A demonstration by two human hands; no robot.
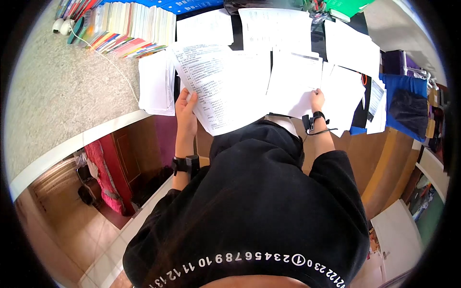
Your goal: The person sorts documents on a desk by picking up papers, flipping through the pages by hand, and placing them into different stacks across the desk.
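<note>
A large printed sheet (206,86) is held up at a tilt by my left hand (187,109), whose thumb lies on its front near the lower left edge. My right hand (317,100) is closed at the lower right part of a mostly white paper (294,79) on the desk; what its fingers pinch is too small to make out. Left of the printed sheet lies a stack of white papers (156,86). More loose papers (343,96) spread out to the right of my right hand. Both wrists wear black bands.
Rows of books (139,21) stand at the back left, with a white cable (113,60) beside them. Further papers (276,26) lie along the back. A green folder (346,7) is at the back right, and dark cloth (408,113) lies on a blue surface at the right.
</note>
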